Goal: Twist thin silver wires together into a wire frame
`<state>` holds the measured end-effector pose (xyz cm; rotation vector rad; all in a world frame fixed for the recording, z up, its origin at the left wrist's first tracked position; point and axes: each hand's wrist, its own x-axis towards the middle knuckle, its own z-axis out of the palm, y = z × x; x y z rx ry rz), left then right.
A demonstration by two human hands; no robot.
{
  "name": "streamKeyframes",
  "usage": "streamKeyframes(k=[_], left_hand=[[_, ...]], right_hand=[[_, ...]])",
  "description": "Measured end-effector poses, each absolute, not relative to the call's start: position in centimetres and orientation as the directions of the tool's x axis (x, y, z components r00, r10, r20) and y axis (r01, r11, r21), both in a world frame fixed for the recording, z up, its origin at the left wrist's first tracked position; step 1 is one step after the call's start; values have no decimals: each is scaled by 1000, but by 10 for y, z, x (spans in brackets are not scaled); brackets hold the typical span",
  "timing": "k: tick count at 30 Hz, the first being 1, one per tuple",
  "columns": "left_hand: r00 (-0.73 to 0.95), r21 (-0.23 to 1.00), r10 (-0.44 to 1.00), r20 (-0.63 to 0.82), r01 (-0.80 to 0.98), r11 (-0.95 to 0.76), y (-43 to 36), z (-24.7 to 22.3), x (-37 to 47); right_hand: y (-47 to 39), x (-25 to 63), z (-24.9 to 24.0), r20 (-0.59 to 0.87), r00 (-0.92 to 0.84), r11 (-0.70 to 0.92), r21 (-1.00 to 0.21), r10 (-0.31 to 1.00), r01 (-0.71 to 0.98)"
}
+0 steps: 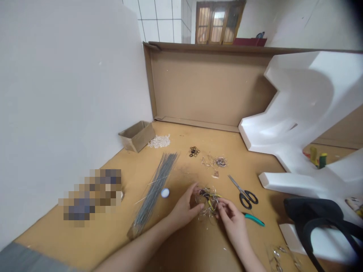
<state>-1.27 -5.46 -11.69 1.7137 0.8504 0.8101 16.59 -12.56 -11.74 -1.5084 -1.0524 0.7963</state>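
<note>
A loose tangle of thin silvery wire (202,215) lies between my two hands, low in the middle of the table. On its left side is my left hand (185,206), thumb and fingers apart around its edge. My right hand (231,217) has its fingertips pinched together at the tangle's right edge; what they hold is too small to make out. Yellow handles (210,205) and a dark tool part show among the wires. Just right of my right hand lies a teal handle (255,219), and black-handled scissors (246,194) rest above it.
Grey wire rods (159,185) lie left of my hands beside a small white lid (165,193). Farther back are an open cardboard box (137,136), clear beads (160,141), black rings (194,151) and a wire coil (221,162). White foam pieces (306,94) stand right.
</note>
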Motion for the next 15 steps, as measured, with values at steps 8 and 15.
streamKeyframes(k=[8,15], left_hand=[[574,725,708,412,265,-636,-61,-81,-23],[624,538,585,518,294,-790,-69,-69,-25]], right_hand=[[-125,167,-120,32,400,-44,-983,916,180],[-124,164,-115,6,428,-53,-991,904,124]])
